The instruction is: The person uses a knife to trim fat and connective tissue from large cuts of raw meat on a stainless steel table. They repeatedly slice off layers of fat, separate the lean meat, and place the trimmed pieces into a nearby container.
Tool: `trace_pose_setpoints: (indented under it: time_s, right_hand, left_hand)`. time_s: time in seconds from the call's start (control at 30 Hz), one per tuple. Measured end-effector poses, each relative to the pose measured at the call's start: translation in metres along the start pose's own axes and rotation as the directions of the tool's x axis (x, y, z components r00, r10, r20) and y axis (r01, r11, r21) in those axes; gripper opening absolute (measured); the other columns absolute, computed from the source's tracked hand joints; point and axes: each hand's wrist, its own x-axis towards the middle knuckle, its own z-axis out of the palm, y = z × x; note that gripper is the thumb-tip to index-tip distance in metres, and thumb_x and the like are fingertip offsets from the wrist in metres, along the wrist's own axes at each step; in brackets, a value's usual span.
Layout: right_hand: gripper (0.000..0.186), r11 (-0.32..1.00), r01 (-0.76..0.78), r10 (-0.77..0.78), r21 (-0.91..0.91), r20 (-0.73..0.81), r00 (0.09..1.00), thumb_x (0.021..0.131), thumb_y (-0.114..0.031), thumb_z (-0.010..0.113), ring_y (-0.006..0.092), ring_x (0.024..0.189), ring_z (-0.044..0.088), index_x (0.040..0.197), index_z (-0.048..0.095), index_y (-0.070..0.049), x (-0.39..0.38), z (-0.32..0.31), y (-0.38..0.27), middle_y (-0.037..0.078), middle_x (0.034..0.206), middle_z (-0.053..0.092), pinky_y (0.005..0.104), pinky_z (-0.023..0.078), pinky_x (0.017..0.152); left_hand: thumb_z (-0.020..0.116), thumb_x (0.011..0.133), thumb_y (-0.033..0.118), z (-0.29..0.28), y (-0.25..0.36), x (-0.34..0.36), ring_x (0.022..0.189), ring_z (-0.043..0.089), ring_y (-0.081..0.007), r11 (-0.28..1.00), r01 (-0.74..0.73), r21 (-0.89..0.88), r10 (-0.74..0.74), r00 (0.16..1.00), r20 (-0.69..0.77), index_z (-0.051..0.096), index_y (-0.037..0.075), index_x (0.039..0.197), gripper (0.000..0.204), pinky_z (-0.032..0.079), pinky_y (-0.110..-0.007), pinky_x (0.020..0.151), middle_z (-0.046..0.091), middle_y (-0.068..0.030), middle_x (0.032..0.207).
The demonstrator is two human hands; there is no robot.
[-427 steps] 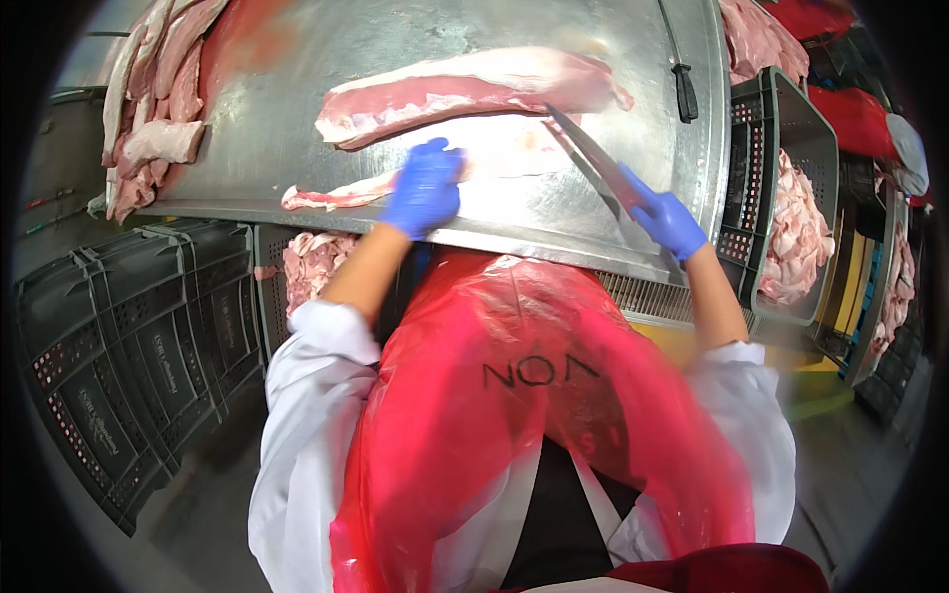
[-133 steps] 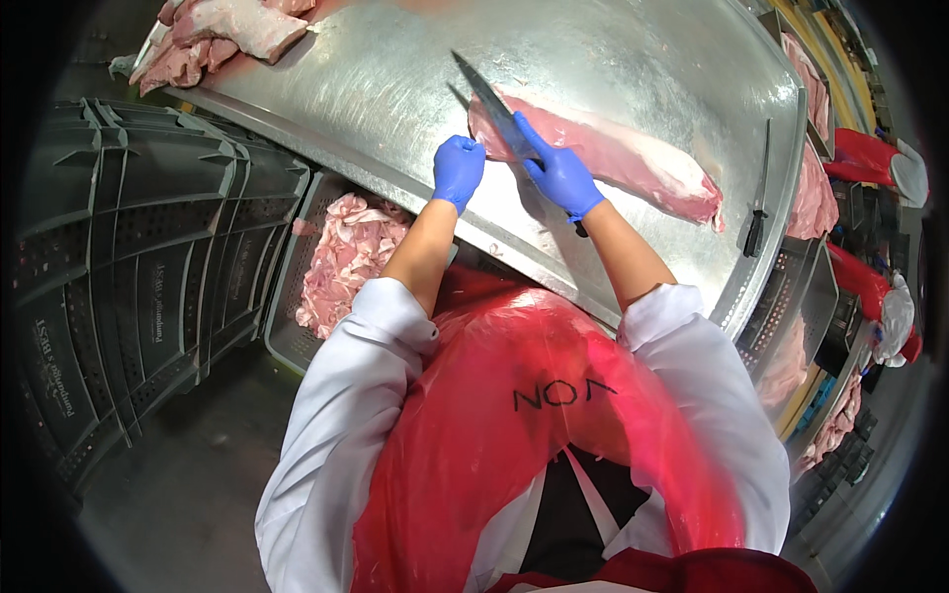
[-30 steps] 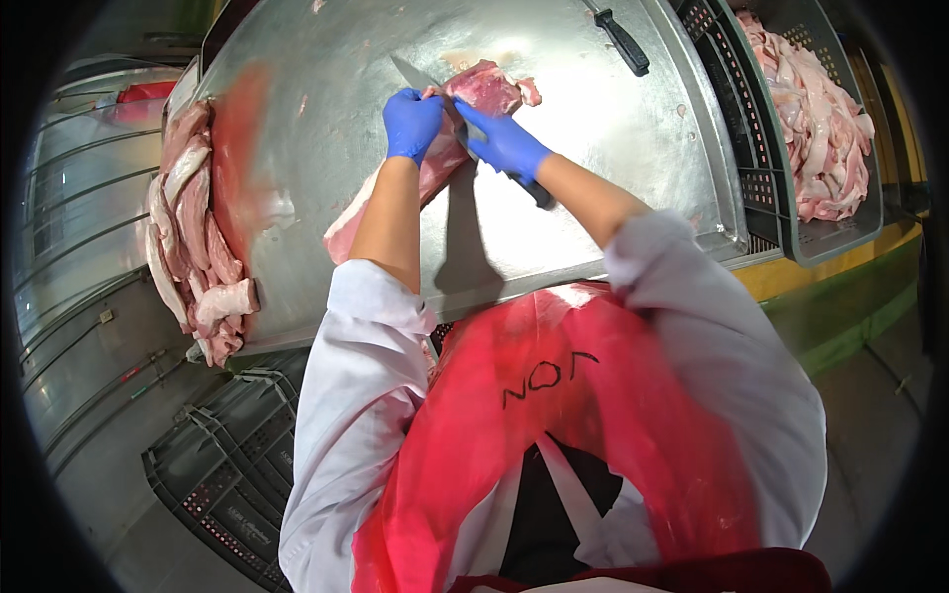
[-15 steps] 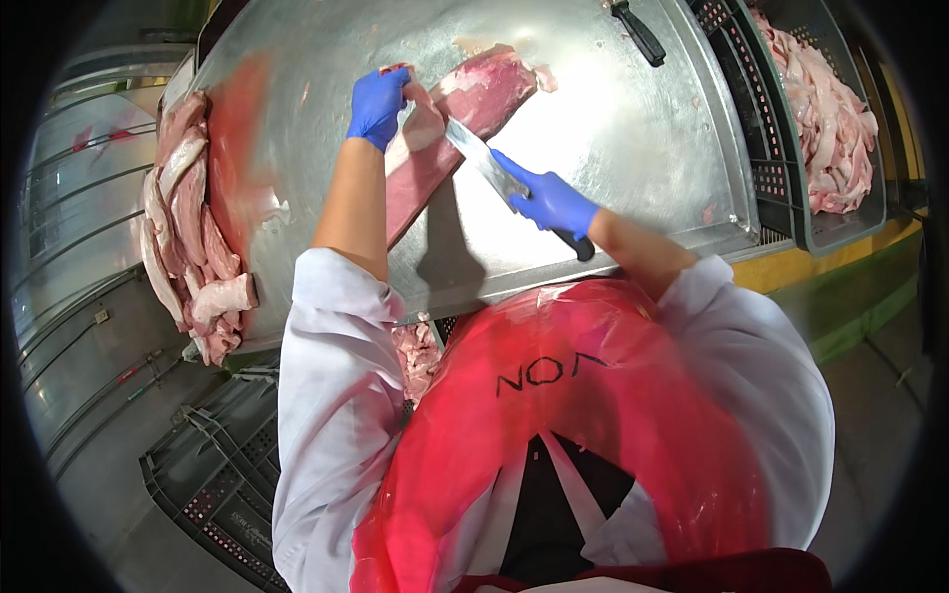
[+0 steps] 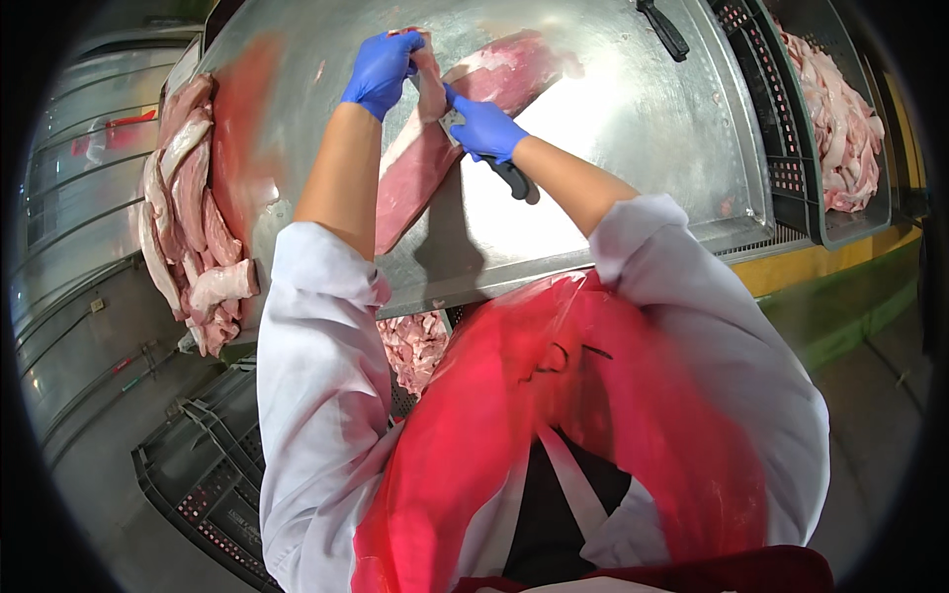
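Blue-gloved, the left hand (image 5: 386, 71) is pinching a raised flap (image 5: 431, 89) between its fingers; the right hand (image 5: 488, 130) is gripping a knife (image 5: 511, 180), fingers wrapped around it; the meat (image 5: 413, 188) is lying on the steel table (image 5: 647, 148).

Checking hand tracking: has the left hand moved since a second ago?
Yes: judged against the right rim of the steel table, the left hand has shifted leftward, farther from that rim, and somewhat toward the table's far side.
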Motion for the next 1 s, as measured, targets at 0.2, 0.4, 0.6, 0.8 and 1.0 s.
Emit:
trace_pose_setpoints:
  time_s: [0.2,0.4,0.6,0.8,1.0]
  right_hand:
    - [0.079,0.998,-0.034,0.04,-0.044,0.137,0.99,0.099,-0.017,0.053,0.0201,0.058,0.062,0.162,0.008,-0.035,-0.089,0.038,0.004,0.013,0.085,0.067,0.0351,0.056,0.057]
    - [0.074,0.998,-0.05,0.051,0.031,-0.04,0.998,0.099,-0.016,0.048,0.0169,0.056,0.054,0.163,0.012,-0.031,0.015,0.056,-0.01,0.009,0.079,0.06,0.0321,0.054,0.057]
    - [0.07,0.983,-0.003,0.02,-0.183,0.089,0.996,0.102,-0.035,0.041,0.0209,0.056,0.063,0.163,0.01,-0.023,-0.05,0.067,-0.038,0.011,0.075,0.061,0.0357,0.056,0.054]
    - [0.071,0.983,0.046,-0.024,-0.18,0.127,0.992,0.101,-0.025,0.047,0.0185,0.05,0.058,0.163,0.014,-0.025,-0.042,0.1,-0.024,0.009,0.072,0.059,0.0346,0.055,0.053]
    - [0.073,0.992,-0.042,0.052,-0.119,0.085,0.995,0.098,-0.018,0.046,0.0164,0.049,0.055,0.163,0.015,-0.024,0.01,0.109,-0.047,0.008,0.07,0.057,0.0332,0.052,0.046]
  left_hand:
    - [0.064,0.09,0.007,-0.065,0.005,-0.011,0.068,0.056,-0.0131,0.963,0.062,-0.262,-0.079,0.995,-0.056,0.062,0.001,0.094,0.007,0.043,-0.026,0.057,0.059,-0.0047,0.08]
    - [0.061,0.093,0.009,-0.07,0.006,0.003,0.069,0.058,-0.0141,0.972,-0.015,-0.235,0.011,1.0,-0.016,0.062,0.0,0.094,0.009,0.044,-0.026,0.058,0.061,-0.0056,0.082]
    - [0.061,0.093,0.01,-0.13,0.006,-0.018,0.072,0.061,-0.0152,0.943,-0.067,-0.325,0.071,0.997,0.0,0.064,0.0,0.096,0.011,0.049,-0.028,0.062,0.063,-0.006,0.083]
    - [0.056,0.093,0.011,-0.142,0.035,-0.064,0.068,0.061,-0.0119,0.931,-0.225,-0.287,0.25,0.967,0.052,0.068,0.001,0.097,0.016,0.049,-0.026,0.063,0.066,-0.003,0.079]
    - [0.054,0.093,0.008,-0.135,0.071,-0.099,0.065,0.06,-0.0124,0.886,-0.258,-0.386,0.286,0.958,0.014,0.068,0.002,0.093,0.015,0.048,-0.026,0.062,0.064,-0.0031,0.075]
